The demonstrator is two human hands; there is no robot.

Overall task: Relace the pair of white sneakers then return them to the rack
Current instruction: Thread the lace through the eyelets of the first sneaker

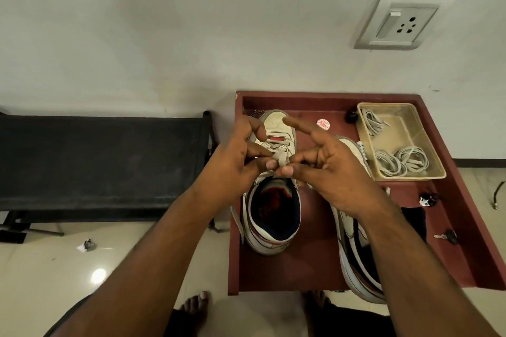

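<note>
White sneakers, two in number, stand side by side on a dark red wooden tray-table (462, 194) set against the wall. Left sneaker (271, 216) lies toe-away from the person, its opening fully visible. Right sneaker (356, 254) lies just beside it, largely covered by the right forearm.

Step in hand: lacing or tying at the upper eyelets of the left sneaker. One bar of lace crosses near the toe; the rest of the run is hidden behind the fingers. A bunched section of grey-white lace (280, 159) is held above the tongue.

Hand state:
- Left hand (238, 156): thumb and fingers curled, pinching the lace from the left.
- Right hand (328, 169): thumb and curled lower fingers meet the lace from the right; index finger extended straight toward the toe.

Whether the bunch is a forming knot or gathered slack cannot be determined.

Next move, as judged: draw the bunch out evenly while both pinches hold tension, then seat it at the tongue. The right sneaker's lacing cannot be seen, so its status needs checking. Return to the black rack (104, 161), at left, is not yet due.

Spare laces (402, 163) lie coiled in a clear plastic tray (435, 172) at the table's far right corner.
</note>
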